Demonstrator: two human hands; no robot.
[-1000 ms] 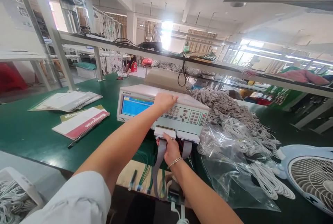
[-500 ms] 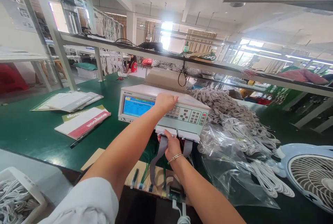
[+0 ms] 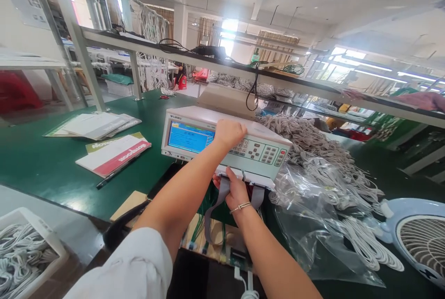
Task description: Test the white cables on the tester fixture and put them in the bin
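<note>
On a green surface (image 3: 31,160), I am bracing the electronic tester (image 3: 257,160) with my left hand (image 3: 230,133) at its top edge, fingers partly hidden, their grip impossible to tell, while my right hand (image 3: 238,192) is pinching the left white ribbon-cable connector (image 3: 238,173) along the lower front. I am apparently seating or freeing it; the next move is calling for steady bracing and straight, even force.

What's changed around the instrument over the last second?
The right hand has moved the gripped white connector up toward the instrument; the golden strip visible above it earlier no longer shows. The camera view shifted too. Nothing was let go: the left hand still rests on the instrument's top edge.
</note>
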